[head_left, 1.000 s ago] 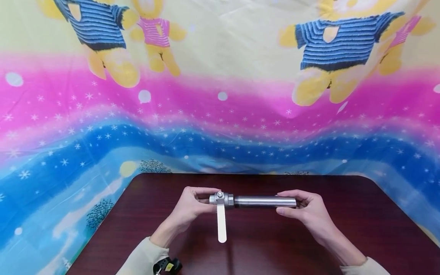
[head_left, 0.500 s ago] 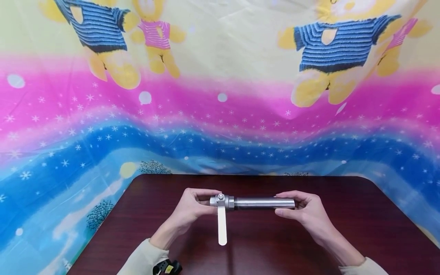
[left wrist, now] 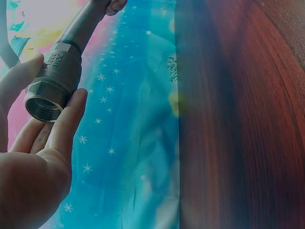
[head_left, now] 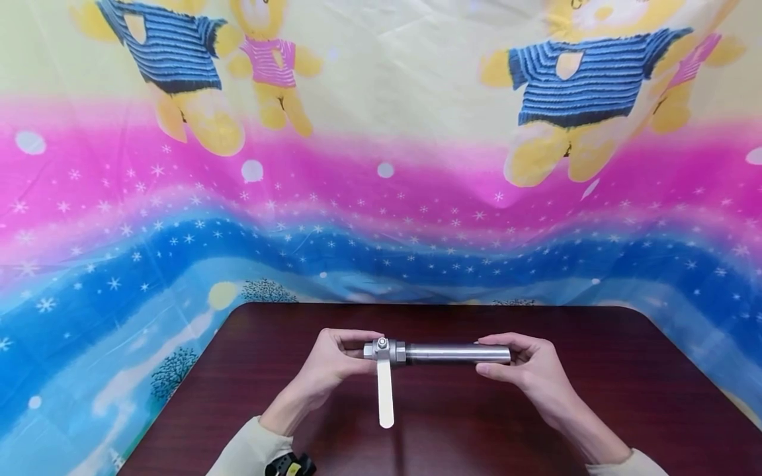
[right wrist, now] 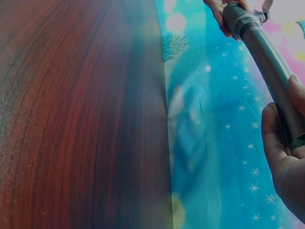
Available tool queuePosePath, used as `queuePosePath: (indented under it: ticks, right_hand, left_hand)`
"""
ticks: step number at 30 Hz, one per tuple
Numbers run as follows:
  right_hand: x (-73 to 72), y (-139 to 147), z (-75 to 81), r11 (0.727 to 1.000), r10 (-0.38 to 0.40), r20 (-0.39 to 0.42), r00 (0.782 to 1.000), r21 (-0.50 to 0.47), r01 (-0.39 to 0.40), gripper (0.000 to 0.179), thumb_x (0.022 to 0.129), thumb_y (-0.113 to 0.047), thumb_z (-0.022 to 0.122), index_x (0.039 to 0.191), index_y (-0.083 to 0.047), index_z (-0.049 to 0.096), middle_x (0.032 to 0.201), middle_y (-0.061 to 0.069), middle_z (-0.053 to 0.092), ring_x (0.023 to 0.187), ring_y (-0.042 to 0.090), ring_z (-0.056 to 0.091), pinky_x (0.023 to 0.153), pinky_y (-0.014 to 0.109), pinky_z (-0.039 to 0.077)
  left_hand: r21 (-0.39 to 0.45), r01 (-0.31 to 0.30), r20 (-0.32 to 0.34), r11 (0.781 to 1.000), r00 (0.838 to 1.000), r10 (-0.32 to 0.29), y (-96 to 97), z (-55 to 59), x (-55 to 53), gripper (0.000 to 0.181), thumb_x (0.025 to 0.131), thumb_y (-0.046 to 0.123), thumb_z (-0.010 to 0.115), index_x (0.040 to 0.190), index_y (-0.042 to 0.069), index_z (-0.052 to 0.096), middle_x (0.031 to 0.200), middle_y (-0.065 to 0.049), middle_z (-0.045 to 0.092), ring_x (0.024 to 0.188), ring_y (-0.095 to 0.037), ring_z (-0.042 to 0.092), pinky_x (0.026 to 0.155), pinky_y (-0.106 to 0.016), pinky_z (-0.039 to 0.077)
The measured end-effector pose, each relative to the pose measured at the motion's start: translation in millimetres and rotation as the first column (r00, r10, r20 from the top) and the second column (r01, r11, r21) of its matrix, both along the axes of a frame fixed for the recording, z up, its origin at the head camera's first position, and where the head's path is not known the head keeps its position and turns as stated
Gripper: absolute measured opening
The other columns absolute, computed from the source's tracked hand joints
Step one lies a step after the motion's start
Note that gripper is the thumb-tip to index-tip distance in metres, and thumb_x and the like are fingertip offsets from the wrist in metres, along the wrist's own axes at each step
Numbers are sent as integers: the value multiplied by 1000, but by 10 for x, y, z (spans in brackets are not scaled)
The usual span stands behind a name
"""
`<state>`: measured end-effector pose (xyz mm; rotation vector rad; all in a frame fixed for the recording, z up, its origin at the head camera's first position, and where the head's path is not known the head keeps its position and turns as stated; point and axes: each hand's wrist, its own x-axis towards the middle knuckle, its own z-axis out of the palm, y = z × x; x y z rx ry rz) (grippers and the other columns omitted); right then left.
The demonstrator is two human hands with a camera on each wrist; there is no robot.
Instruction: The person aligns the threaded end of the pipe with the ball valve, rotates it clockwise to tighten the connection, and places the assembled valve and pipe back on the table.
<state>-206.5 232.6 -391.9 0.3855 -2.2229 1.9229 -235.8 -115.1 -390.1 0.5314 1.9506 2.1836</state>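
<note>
A steel ball valve (head_left: 387, 350) with a long flat lever (head_left: 385, 396) is held up over the table by my left hand (head_left: 336, 360), thumb and fingers around its body. The lever points toward me. From the valve's right end runs a straight metal pipe (head_left: 455, 353), its threaded end in the valve's hex socket with some thread showing. My right hand (head_left: 530, 363) pinches the pipe near its free end. In the left wrist view the open threaded mouth of the valve (left wrist: 62, 67) faces the camera. The right wrist view shows fingers (right wrist: 274, 133) under the pipe.
A dark red-brown wooden table (head_left: 440, 423) with rounded far corners lies below. Behind and around it hangs a patterned cloth (head_left: 381, 218) with bears and snowflakes. A black strap device (head_left: 290, 465) sits at the left cuff.
Both hands, the valve and the pipe keep nearly the same pose. The whole scene sits slightly lower in the head view.
</note>
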Motion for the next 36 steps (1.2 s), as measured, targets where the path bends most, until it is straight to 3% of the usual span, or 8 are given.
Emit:
queuePosePath:
  ticks: [7, 17, 26, 31, 36]
  right_hand:
    - [4, 7, -20, 1000, -10, 16, 1000, 7, 10, 42, 77, 3, 90, 117, 2, 77, 100, 8, 77, 82, 14, 69, 67, 28, 58]
    - [5, 19, -16, 1000, -9, 56, 998, 30, 7, 43, 79, -1, 90, 119, 4, 75, 97, 8, 77, 82, 17, 70, 70, 30, 58]
    - [-23, 3, 47, 995, 69, 16, 997, 70, -70, 37, 84, -2, 87, 118, 6, 75, 96, 13, 77, 78, 19, 72, 69, 32, 61]
    - [-26, -10, 39, 996, 55, -15, 998, 77, -53, 36, 82, -1, 88, 116, 0, 77, 98, 8, 77, 79, 16, 68, 66, 29, 58]
    - [-24, -10, 35, 996, 38, -52, 998, 81, -34, 40, 79, 0, 90, 117, 3, 76, 98, 9, 77, 77, 14, 68, 65, 29, 58]
  left_hand:
    - [-11, -4, 9, 1000, 1000, 4, 5, -10, -15, 53, 76, -9, 84, 127, -13, 69, 109, -20, 77, 97, -27, 76, 85, -39, 62]
    - [11, 5, 15, 1000, 1000, -5, 25, -33, -41, 49, 76, -10, 84, 124, -9, 73, 109, -20, 77, 97, -27, 77, 86, -39, 62]
    - [30, -3, 9, 1000, 1000, 3, 2, -52, -89, 49, 75, -10, 83, 122, -11, 73, 102, -16, 78, 91, -20, 76, 82, -34, 62]
    - [17, 2, 15, 1000, 1000, -3, -3, -43, -87, 50, 74, -10, 83, 122, -10, 73, 103, -17, 78, 91, -20, 76, 82, -33, 61]
    - [15, 7, 7, 1000, 1000, -7, -7, -27, -102, 47, 75, -10, 82, 122, -10, 73, 101, -16, 78, 91, -19, 76, 84, -33, 61]
